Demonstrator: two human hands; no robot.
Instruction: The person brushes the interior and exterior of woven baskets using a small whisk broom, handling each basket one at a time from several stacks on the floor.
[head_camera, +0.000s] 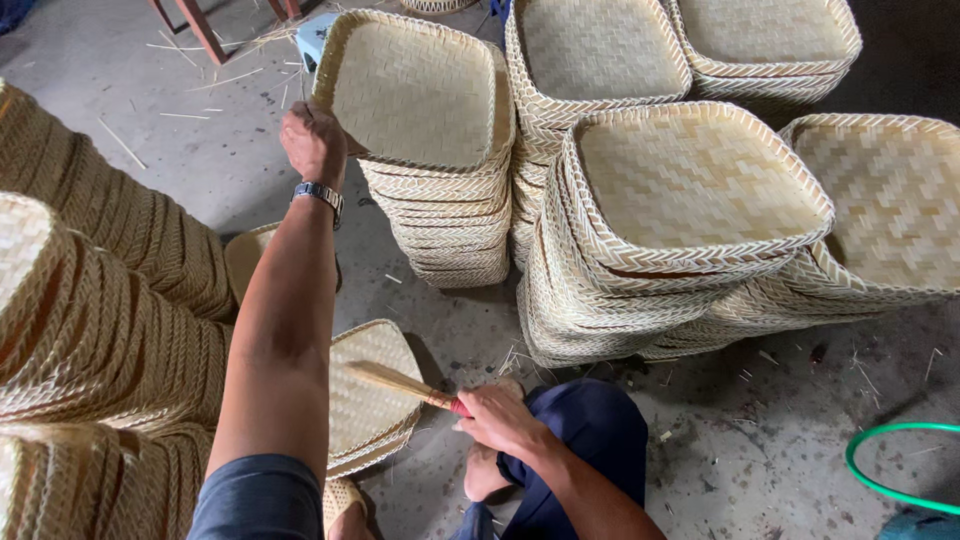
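Observation:
My left hand (313, 140), with a metal watch on its wrist, reaches out and grips the left rim of the top woven bamboo tray (415, 90) on a tall stack; that tray is tilted up towards me. My right hand (497, 417) rests low by my knee and is closed on the red handle of a wide brush (395, 381) with pale bristles pointing left. Below the brush lies a short stack of woven trays (375, 400) on the floor.
More tray stacks stand at the right (690, 190), far right (885, 200) and back (595, 45). Leaning rows of trays (100, 300) fill the left. A green hose loop (890, 460) lies at the lower right on the concrete floor.

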